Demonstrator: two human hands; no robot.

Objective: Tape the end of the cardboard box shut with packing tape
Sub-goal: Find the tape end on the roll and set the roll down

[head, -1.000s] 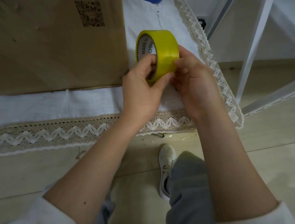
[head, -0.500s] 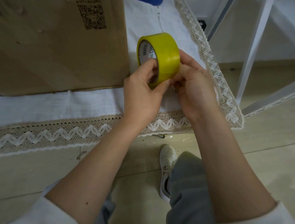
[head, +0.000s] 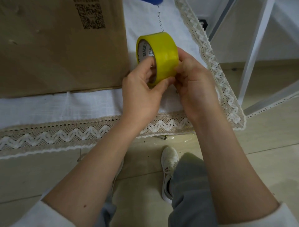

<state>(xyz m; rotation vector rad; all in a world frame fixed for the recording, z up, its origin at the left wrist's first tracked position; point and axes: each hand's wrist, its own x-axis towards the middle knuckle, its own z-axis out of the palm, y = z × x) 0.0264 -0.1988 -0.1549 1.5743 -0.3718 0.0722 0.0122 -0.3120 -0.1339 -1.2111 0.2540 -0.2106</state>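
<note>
A yellow roll of packing tape [head: 163, 53] is held upright above the table's near right corner. My left hand [head: 142, 94] grips it from below, fingers in the core and thumb on the outer band. My right hand [head: 194, 84] presses its fingertips against the roll's right side, touching the tape surface. A large brown cardboard box [head: 61, 47] with a printed QR code lies flat on the table to the left of the roll, apart from both hands. No loose tape end is visible.
A white tablecloth [head: 64, 107] with a zigzag lace border covers the table. A white metal frame [head: 252, 53] stands to the right. Below are a tiled floor, my grey trouser leg and a white shoe [head: 169, 171]. Something blue [head: 153, 1] peeks in at the top edge.
The roll has turned slightly in my hands and sits a little lower in view. My right fingertips have shifted along the roll's outer surface. The box has not moved.
</note>
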